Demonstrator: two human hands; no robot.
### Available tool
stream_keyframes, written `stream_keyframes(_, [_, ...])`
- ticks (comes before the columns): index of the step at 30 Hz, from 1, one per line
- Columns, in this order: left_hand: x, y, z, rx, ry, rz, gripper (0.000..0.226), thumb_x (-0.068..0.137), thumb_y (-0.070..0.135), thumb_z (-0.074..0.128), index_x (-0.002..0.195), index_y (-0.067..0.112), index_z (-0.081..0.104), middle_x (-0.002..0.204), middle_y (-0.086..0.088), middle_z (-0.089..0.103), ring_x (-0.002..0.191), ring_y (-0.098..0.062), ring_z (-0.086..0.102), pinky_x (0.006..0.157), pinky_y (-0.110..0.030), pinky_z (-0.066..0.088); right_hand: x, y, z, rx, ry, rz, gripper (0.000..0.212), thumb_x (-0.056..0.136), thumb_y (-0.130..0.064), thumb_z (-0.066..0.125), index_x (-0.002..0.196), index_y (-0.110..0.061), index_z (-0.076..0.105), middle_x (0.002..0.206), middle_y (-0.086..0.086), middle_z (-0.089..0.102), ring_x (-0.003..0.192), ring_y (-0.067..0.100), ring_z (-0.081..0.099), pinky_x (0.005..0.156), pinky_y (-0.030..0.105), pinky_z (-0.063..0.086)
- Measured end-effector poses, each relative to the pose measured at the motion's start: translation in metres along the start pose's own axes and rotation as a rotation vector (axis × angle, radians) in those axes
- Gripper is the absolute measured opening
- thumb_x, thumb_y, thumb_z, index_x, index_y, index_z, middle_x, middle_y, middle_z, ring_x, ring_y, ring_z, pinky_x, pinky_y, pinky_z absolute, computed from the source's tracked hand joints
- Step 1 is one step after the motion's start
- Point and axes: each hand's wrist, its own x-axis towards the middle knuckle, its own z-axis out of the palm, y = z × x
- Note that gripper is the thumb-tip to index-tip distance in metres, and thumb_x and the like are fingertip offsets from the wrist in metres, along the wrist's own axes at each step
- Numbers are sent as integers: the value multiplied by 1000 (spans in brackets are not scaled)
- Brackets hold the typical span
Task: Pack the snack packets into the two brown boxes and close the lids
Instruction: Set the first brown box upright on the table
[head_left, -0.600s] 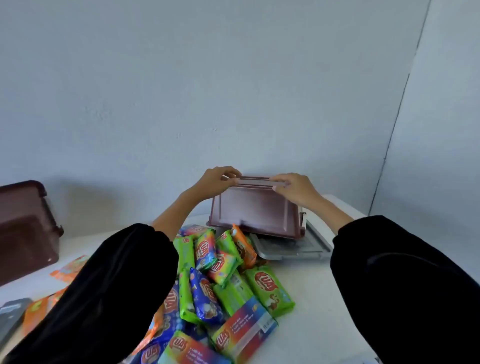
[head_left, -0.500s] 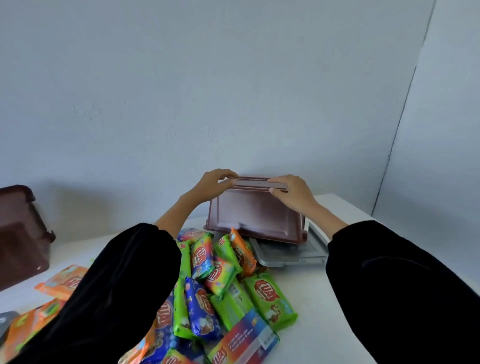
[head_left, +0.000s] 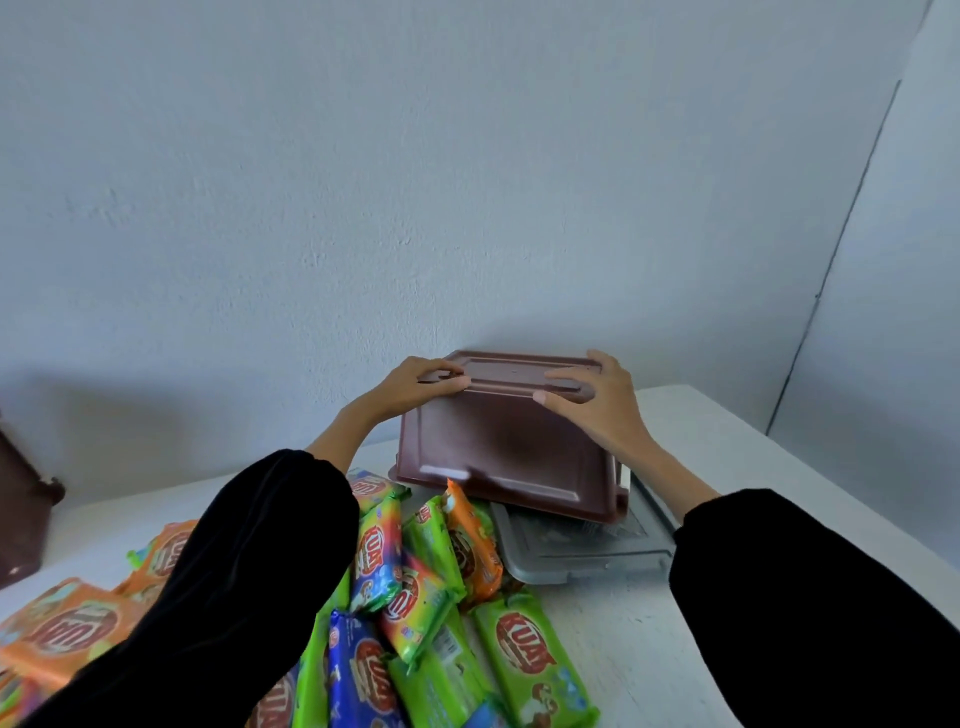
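Observation:
A brown plastic box (head_left: 509, 447) stands upside down and tilted at the back of the white table, its bottom facing up. My left hand (head_left: 423, 387) grips its top left edge and my right hand (head_left: 597, 402) grips its top right edge. The box rests partly on a grey lid (head_left: 582, 545) lying flat. A heap of snack packets (head_left: 431, 587) in green, blue, orange and rainbow wrappers lies in front of it. A second brown box (head_left: 23, 514) shows at the far left edge, mostly cut off.
Orange packets (head_left: 67, 629) lie at the lower left. A pale wall stands close behind the table, with a corner to the right. The white table (head_left: 727, 447) ends at its right edge near the box.
The view has shifted right and down, so the left box has slid almost out of frame. Both hands have kept hold of the upturned box, which now shows more of its bottom.

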Motion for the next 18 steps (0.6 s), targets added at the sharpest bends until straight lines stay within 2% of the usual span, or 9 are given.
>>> stream_keyframes(3, [-3, 1, 3, 60, 13, 17, 71, 60, 63, 69, 122, 31, 58, 120, 4, 53, 110, -10, 45, 94, -25, 32, -13, 5, 2, 82, 67, 28, 44, 72, -45, 73, 113, -34, 63, 152, 6, 23, 143, 21, 18, 114, 36, 20])
stream_keyframes(5, [-3, 4, 6, 56, 54, 11, 64, 64, 51, 77, 122, 32, 58, 117, 6, 49, 109, -9, 42, 94, -24, 32, -18, 7, 1, 157, 85, 61, 43, 72, -42, 74, 113, -33, 64, 151, 7, 27, 142, 20, 20, 113, 34, 22])
stream_keyframes(7, [-3, 11, 10, 36, 91, 13, 55, 69, 37, 79, 120, 30, 60, 115, 6, 49, 113, -13, 45, 93, -23, 30, -20, 11, -3, 185, 86, 50, 38, 72, -40, 75, 108, -31, 67, 144, 6, 40, 138, 19, 31, 109, 32, 27])
stream_keyframes(10, [-9, 28, 14, 25, 153, 11, 53, 68, 33, 80, 118, 29, 62, 128, 1, 51, 123, -16, 44, 96, -20, 28, -19, 18, -17, 240, 65, 23, 36, 74, -37, 74, 109, -28, 69, 140, 4, 46, 132, 17, 38, 106, 27, 28])
stream_keyframes(13, [-16, 55, 18, 28, 229, 16, 53, 68, 30, 81, 118, 24, 63, 132, 0, 52, 123, -15, 46, 93, -18, 29, -13, 27, -39, 251, 44, -37, 37, 76, -35, 73, 112, -27, 67, 140, 3, 46, 131, 17, 39, 103, 23, 27])
stream_keyframes(18, [-36, 113, 35, 48, 364, 8, 58, 64, 39, 82, 118, 27, 63, 141, -3, 46, 129, -19, 43, 110, -34, 31, -9, 42, -92, 266, -5, -163, 38, 77, -35, 72, 113, -28, 66, 137, 0, 48, 130, 15, 40, 100, 19, 26])
